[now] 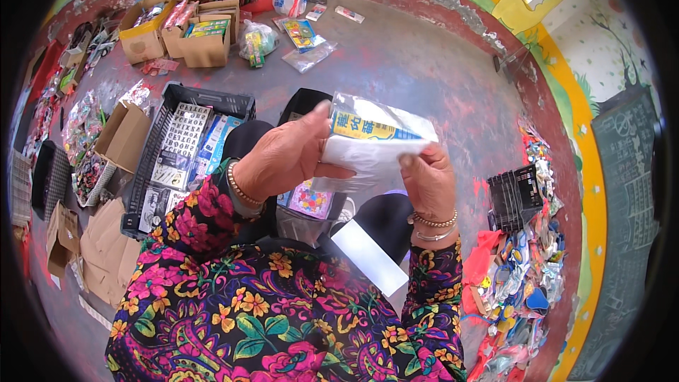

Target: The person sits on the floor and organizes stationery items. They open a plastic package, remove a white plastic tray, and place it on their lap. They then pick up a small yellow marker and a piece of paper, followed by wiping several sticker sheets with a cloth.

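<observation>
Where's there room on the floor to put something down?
The biggest bare patch of floor is beyond the held packet, between the flat clear bag and the black basket. A narrow strip lies between the black crate and the cardboard boxes. It's crowded along the left side and in the heap at lower right.

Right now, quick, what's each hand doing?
Left hand: closed, holding the left side of a packet.
Right hand: closed, pinching the packet's right edge.

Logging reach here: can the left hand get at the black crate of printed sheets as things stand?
Probably yes, once freed: the left hand holds a plastic packet, but the black crate nearby stands open.
</observation>
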`<state>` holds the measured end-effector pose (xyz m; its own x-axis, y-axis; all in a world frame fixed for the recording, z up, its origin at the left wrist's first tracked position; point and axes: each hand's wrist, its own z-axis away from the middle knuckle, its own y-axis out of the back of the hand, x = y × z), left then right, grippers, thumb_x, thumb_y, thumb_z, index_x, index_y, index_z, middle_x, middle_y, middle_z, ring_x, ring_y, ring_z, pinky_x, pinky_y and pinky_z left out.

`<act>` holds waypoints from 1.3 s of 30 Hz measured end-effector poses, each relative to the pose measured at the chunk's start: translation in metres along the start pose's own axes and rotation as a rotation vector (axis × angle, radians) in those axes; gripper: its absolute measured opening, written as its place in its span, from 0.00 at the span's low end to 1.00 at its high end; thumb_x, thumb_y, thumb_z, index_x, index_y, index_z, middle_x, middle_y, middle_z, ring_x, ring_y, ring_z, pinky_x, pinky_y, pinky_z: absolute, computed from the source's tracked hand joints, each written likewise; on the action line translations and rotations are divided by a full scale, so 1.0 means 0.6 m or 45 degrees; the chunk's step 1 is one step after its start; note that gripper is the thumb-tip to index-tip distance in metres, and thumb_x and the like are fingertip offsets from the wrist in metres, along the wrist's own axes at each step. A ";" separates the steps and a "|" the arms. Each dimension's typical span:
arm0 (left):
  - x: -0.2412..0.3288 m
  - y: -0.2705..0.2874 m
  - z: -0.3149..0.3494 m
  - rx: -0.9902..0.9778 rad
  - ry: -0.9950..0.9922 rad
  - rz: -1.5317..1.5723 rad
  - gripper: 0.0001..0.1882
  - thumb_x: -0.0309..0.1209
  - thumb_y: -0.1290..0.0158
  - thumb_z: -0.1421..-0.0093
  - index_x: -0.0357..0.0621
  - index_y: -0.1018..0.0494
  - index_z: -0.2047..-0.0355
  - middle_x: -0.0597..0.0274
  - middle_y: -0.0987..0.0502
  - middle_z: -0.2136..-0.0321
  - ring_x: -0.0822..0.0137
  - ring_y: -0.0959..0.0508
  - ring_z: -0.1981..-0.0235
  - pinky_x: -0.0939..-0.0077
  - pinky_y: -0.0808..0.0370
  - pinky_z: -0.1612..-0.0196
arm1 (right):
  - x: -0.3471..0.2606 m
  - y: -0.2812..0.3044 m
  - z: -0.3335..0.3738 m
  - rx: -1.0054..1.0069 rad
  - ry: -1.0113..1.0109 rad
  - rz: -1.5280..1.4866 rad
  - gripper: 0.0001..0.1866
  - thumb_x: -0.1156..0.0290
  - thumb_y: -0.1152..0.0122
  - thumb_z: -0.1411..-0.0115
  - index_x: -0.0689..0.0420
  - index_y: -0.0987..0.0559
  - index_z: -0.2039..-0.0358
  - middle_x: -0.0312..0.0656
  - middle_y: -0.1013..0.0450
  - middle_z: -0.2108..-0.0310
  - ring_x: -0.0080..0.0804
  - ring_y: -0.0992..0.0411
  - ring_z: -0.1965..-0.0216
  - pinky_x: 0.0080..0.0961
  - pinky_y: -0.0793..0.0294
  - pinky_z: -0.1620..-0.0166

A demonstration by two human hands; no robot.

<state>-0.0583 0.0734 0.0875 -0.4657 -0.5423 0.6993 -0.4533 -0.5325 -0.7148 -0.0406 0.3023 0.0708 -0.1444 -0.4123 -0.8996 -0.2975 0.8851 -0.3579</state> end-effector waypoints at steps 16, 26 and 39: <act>-0.021 0.038 -0.008 0.128 -0.383 -0.316 0.11 0.28 0.50 0.40 0.35 0.27 0.60 0.59 0.24 0.65 0.72 0.23 0.68 0.81 0.22 0.69 | 0.010 -0.043 -0.005 0.149 0.086 -0.056 0.21 0.67 0.43 0.42 0.66 0.30 0.52 0.43 0.26 0.60 0.25 0.29 0.59 0.20 0.33 0.53; -0.032 0.037 -0.004 0.017 -0.506 -0.639 0.11 0.27 0.51 0.39 0.36 0.27 0.57 0.61 0.24 0.63 0.74 0.25 0.64 0.82 0.23 0.62 | -0.070 -0.010 -0.026 -0.161 -0.160 0.602 0.19 0.61 0.46 0.40 0.66 0.25 0.57 0.41 0.25 0.66 0.22 0.29 0.63 0.18 0.32 0.59; -0.020 0.031 -0.012 -0.147 -0.288 -0.603 0.19 0.26 0.53 0.42 0.34 0.34 0.50 0.56 0.29 0.55 0.68 0.28 0.54 0.71 0.26 0.54 | -0.067 -0.030 -0.026 -0.148 -0.267 1.129 0.09 0.73 0.40 0.48 0.66 0.21 0.68 0.30 0.32 0.82 0.14 0.38 0.77 0.15 0.36 0.74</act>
<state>-0.0668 0.0749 0.0655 -0.0206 -0.3933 0.9192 -0.6607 -0.6847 -0.3078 -0.0443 0.2998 0.1176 -0.1945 0.4647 -0.8638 -0.2543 0.8266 0.5020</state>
